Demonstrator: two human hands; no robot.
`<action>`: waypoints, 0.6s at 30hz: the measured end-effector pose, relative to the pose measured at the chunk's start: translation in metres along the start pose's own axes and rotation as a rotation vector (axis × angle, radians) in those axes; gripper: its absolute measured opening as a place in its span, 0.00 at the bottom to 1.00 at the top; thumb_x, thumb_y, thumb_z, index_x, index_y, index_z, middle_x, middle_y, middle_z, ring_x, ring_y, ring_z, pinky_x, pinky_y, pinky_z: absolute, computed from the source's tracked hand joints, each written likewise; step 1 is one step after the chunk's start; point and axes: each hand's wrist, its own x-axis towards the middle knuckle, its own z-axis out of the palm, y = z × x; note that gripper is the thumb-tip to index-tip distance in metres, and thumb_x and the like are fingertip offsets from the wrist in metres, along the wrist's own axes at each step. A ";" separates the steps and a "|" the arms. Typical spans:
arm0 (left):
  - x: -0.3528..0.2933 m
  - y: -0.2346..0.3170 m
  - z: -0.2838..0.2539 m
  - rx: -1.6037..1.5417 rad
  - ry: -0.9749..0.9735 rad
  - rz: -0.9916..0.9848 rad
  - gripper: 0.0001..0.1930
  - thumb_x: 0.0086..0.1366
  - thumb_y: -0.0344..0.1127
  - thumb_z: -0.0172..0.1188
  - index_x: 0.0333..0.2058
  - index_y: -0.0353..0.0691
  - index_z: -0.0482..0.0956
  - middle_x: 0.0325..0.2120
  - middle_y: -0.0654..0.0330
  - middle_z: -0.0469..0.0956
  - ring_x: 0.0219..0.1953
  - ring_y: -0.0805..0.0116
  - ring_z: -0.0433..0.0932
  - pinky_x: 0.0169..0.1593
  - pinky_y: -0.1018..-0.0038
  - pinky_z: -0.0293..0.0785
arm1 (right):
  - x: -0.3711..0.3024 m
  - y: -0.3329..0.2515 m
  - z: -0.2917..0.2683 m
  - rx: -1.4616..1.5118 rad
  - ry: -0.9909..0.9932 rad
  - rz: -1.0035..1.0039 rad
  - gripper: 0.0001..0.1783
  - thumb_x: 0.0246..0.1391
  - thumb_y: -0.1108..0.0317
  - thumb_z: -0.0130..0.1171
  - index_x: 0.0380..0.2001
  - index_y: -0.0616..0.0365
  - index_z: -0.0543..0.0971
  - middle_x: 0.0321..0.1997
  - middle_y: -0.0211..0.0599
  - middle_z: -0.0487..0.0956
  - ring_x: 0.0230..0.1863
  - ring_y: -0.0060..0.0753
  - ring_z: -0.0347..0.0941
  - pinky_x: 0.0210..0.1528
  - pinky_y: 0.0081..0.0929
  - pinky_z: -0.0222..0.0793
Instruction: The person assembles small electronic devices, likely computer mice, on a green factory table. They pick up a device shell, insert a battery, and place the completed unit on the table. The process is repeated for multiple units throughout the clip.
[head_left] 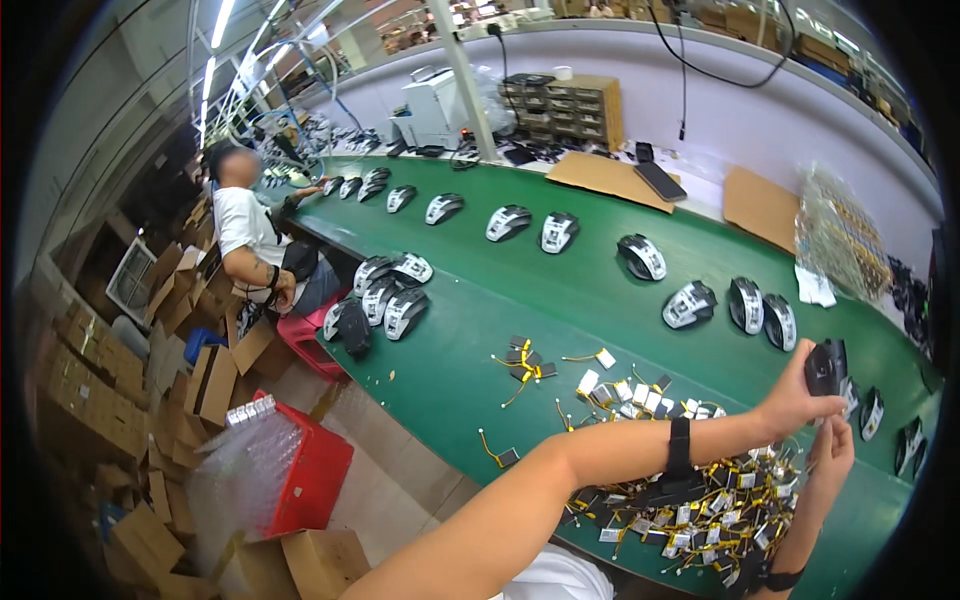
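Note:
My left hand is wrapped round a dark computer mouse, which it lifts above the right part of the green bench. Just below it, my right hand has its fingers pinched together close to the mouse's lower edge. What those fingers hold, if anything, is too small to make out. Beneath my forearms spreads a heap of small flat batteries with yellow tape and thin wires. Beyond my hands a silver-and-black mouse lies beside others on the bench.
Several mice line the green bench, with a cluster of mice at its left edge. Cardboard sheets and a small drawer cabinet stand along the back. A co-worker sits at far left, near a red crate and cartons.

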 end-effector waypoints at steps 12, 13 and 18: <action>-0.019 0.039 -0.024 -0.082 -0.003 -0.475 0.17 0.60 0.42 0.66 0.43 0.42 0.72 0.35 0.64 0.77 0.36 0.73 0.78 0.44 0.72 0.76 | -0.045 -0.058 0.014 -0.154 -0.180 -0.083 0.03 0.53 0.78 0.61 0.30 0.62 0.76 0.27 0.24 0.75 0.29 0.13 0.69 0.33 0.14 0.66; -0.028 0.050 -0.027 -0.118 -0.043 -0.517 0.17 0.62 0.43 0.64 0.43 0.42 0.73 0.35 0.63 0.77 0.37 0.73 0.79 0.44 0.71 0.77 | -0.054 -0.067 0.019 -0.171 -0.163 -0.100 0.04 0.51 0.78 0.62 0.30 0.63 0.77 0.26 0.26 0.76 0.28 0.14 0.71 0.33 0.16 0.67; -0.078 0.119 -0.015 0.059 -0.115 -0.559 0.32 0.65 0.50 0.55 0.62 0.37 0.61 0.45 0.53 0.76 0.48 0.64 0.78 0.52 0.65 0.75 | -0.100 -0.106 0.034 -0.487 -0.225 -0.563 0.07 0.43 0.81 0.64 0.27 0.60 0.79 0.23 0.32 0.77 0.17 0.19 0.70 0.19 0.16 0.64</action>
